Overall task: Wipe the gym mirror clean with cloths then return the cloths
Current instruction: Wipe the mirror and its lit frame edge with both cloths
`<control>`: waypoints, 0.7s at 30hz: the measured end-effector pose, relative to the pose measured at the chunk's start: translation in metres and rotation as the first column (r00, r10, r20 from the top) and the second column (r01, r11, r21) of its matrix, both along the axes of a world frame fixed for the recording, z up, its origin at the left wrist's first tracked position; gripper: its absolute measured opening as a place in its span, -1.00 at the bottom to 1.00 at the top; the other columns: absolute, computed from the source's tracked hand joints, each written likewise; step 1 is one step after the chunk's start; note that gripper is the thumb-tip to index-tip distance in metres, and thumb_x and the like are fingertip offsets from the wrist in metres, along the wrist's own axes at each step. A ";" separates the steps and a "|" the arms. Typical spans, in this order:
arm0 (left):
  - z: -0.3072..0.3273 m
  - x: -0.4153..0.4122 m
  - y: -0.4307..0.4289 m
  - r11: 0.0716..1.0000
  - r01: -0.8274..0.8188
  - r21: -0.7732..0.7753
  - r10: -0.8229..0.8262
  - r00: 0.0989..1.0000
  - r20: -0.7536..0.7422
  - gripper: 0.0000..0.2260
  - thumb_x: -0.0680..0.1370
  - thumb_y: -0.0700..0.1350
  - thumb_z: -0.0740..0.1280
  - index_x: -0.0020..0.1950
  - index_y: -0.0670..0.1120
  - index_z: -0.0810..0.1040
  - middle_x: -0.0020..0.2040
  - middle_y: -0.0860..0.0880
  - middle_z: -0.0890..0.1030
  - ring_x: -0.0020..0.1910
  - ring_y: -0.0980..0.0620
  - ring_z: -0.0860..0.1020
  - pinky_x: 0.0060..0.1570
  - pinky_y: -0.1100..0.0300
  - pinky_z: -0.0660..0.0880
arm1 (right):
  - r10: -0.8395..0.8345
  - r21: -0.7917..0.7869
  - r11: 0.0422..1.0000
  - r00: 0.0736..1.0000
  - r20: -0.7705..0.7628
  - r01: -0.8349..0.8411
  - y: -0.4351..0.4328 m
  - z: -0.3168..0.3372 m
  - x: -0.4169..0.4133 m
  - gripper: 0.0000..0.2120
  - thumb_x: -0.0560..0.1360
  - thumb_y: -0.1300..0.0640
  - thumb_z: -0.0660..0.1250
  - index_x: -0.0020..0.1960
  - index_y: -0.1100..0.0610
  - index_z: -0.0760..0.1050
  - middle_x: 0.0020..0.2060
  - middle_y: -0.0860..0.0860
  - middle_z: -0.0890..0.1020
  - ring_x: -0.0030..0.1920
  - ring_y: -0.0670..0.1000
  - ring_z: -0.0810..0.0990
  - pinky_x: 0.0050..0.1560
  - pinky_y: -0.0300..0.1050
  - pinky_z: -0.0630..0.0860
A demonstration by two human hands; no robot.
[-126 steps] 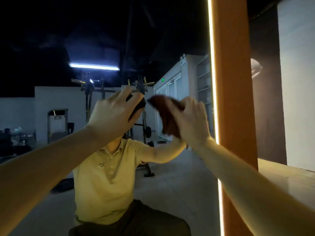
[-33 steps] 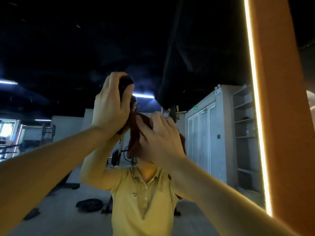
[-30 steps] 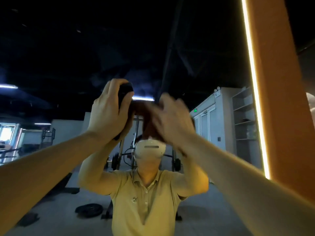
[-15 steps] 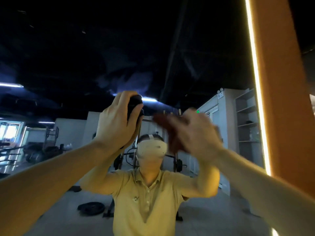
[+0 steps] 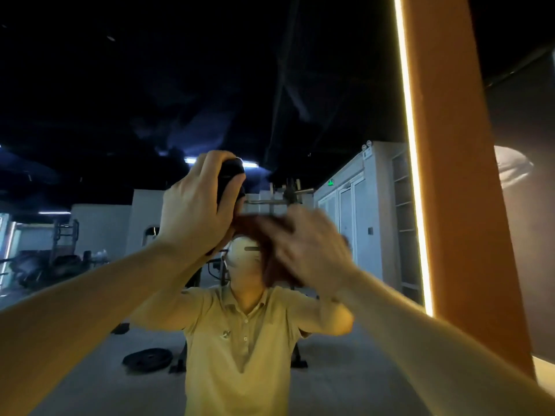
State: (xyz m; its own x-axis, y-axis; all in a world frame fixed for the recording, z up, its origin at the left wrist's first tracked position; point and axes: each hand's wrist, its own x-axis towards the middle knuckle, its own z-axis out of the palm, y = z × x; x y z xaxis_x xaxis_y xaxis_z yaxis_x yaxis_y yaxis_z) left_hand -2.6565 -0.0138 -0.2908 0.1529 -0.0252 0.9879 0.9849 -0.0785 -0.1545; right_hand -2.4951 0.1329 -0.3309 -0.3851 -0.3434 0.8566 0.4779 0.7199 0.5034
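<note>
Leftward slid the right hand [image 5: 309,247], flat on the brown cloth [image 5: 271,270] against the mirror [image 5: 210,85]; left hand [image 5: 192,211] grip clutches a dark cloth [image 5: 229,178].

left hand [image 5: 195,211] round object [image 5: 229,178], left of right hand [image 5: 306,247] | cloth [image 5: 271,270] between right hand and mirror [image 5: 180,85]

Left hand [image 5: 195,211] raised, curled (right hand [image 5: 306,247] flat).
</note>
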 end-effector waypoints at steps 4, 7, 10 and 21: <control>0.002 -0.028 -0.013 0.997 -0.036 -0.061 0.042 0.995 0.096 -0.74 0.71 0.04 0.25 0.32 -0.08 0.48 0.10 0.01 0.61 -0.06 0.02 0.61 -0.11 0.04 0.57 | -0.138 -0.157 0.984 0.902 -0.408 0.080 0.014 0.094 0.014 -0.53 0.60 -0.12 0.16 0.49 -0.08 0.37 0.10 0.15 0.45 0.07 0.17 0.49 0.11 0.06 0.46; 0.003 -0.048 -0.021 0.994 0.032 -0.101 -0.011 0.979 0.202 -0.78 0.69 0.10 0.23 0.26 0.05 0.47 -0.06 0.22 0.53 -0.11 0.27 0.55 -0.13 0.24 0.50 | -0.225 -0.342 0.940 0.783 -0.581 0.016 -0.009 0.145 -0.028 -0.55 0.64 0.05 0.18 0.52 -0.06 0.40 0.27 0.17 0.44 0.25 0.20 0.46 0.33 0.15 0.37; 0.006 -0.063 -0.033 0.996 0.061 0.069 -0.075 0.972 0.221 -0.82 0.72 0.07 0.23 0.28 0.05 0.44 -0.06 0.21 0.56 -0.10 0.31 0.57 -0.16 0.30 0.48 | -0.080 -0.269 0.962 0.884 -0.461 -0.053 -0.055 0.120 -0.095 -0.52 0.56 0.03 0.18 0.48 -0.04 0.43 0.25 0.17 0.44 0.25 0.20 0.44 0.32 0.19 0.36; 0.015 -0.060 -0.034 0.998 -0.019 0.052 0.013 0.994 0.111 -0.75 0.69 0.05 0.23 0.29 -0.04 0.49 0.07 0.11 0.55 -0.12 0.15 0.53 -0.17 0.35 0.37 | -0.185 -0.319 0.947 0.761 -0.622 -0.030 0.003 0.161 -0.017 -0.54 0.63 0.10 0.27 0.51 -0.02 0.37 0.31 0.20 0.42 0.27 0.22 0.48 0.33 0.17 0.44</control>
State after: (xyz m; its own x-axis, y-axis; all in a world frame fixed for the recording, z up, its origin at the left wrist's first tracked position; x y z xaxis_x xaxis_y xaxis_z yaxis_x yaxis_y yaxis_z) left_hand -2.7163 -0.0481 -0.2760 0.0432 -0.0766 0.9961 0.9972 -0.0571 -0.0476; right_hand -2.5122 0.1358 -0.1702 0.2726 -0.0303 0.9617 0.6681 0.7252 -0.1666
